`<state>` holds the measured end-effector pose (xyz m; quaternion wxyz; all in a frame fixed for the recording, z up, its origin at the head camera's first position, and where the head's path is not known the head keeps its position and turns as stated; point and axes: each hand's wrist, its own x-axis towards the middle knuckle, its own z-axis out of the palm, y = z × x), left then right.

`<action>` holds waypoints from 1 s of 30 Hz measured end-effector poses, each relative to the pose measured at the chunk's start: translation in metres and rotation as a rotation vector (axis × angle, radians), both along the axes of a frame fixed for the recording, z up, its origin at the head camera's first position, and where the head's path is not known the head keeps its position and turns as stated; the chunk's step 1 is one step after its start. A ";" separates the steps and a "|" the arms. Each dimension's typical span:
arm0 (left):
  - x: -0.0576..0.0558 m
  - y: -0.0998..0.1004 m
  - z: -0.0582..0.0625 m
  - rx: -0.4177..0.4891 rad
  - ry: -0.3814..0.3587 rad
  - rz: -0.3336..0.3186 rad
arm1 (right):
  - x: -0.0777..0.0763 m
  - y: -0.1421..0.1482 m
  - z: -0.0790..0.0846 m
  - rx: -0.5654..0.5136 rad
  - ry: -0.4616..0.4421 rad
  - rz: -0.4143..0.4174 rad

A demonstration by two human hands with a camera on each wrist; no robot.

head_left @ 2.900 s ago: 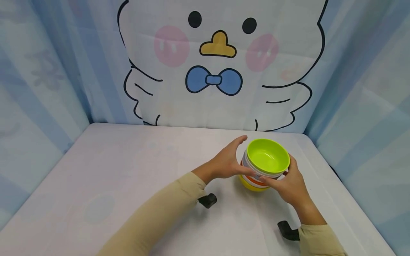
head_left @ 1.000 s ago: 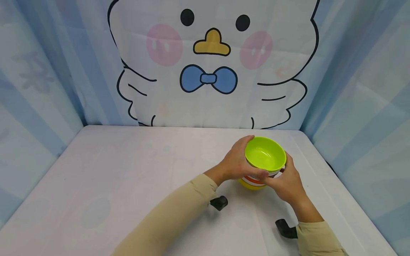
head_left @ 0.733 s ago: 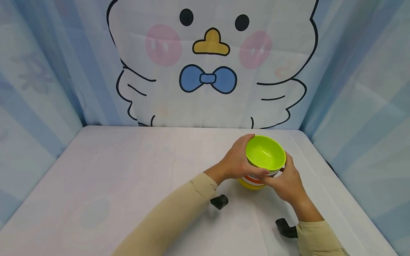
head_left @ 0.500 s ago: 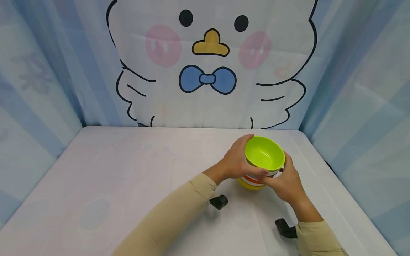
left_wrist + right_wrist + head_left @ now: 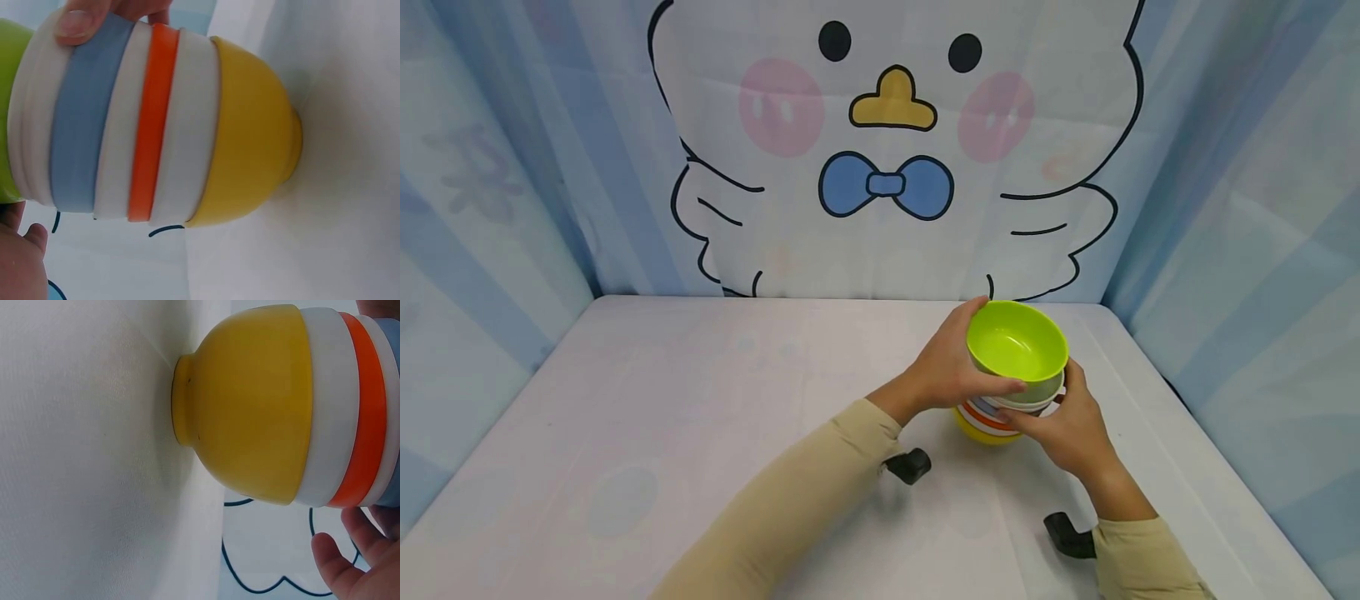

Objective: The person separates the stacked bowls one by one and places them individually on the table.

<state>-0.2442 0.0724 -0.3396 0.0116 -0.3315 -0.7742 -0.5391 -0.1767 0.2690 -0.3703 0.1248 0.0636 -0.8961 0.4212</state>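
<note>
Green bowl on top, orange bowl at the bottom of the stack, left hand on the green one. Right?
Wrong at the bottom: that's the yellow bowl, not the orange one. The right wrist view shows it lowest, with the orange bowl higher up. The rest holds: green bowl on top, left hand on it.

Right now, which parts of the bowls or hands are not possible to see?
Head view: far fingertips of the right hand, behind the bowl stack.
Left wrist view: part of the lime-green bowl, beyond the left edge.
All views: inside of the yellow bowl, covered by the white bowl nested in it.
</note>
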 end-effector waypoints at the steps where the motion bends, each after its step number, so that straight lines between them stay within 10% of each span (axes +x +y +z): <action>1: 0.000 -0.001 0.001 0.003 -0.003 0.004 | 0.000 0.000 0.000 0.000 -0.009 -0.002; 30: -0.020 -0.076 0.013 0.080 -0.045 0.250 | -0.002 -0.001 0.000 0.000 0.004 -0.012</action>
